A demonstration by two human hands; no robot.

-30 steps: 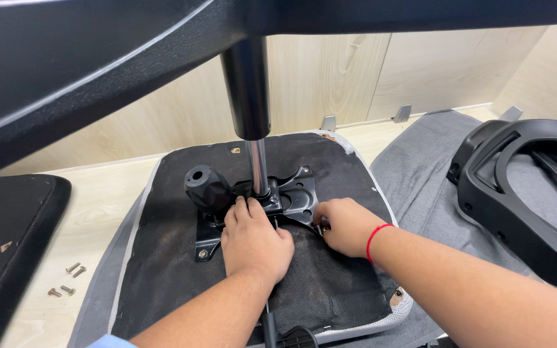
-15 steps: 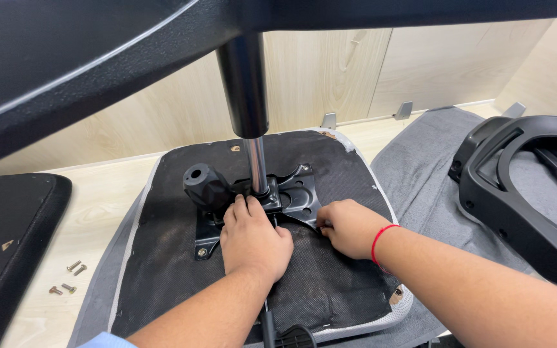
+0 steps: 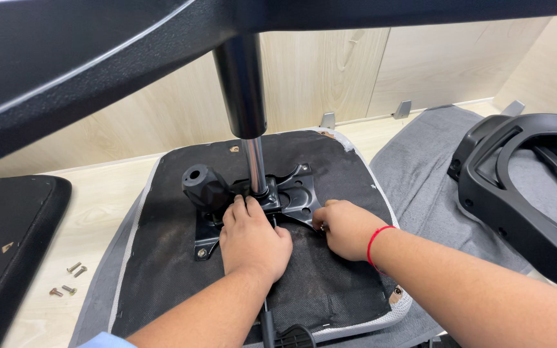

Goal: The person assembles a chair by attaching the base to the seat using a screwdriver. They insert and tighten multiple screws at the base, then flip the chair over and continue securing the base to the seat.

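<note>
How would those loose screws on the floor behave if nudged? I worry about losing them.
The screws look small and light, so a nudge would probably scatter them. Their round shanks may roll in arcs on the smooth wooden floor, perhaps under the grey blanket.

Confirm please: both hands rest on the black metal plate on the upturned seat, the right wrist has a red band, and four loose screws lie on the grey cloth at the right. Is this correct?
Not quite. The head view shows the loose screws on the pale wooden floor at the left, not on the grey cloth. The rest holds: left hand and right hand are at the black metal plate, red band on the right wrist.
</note>
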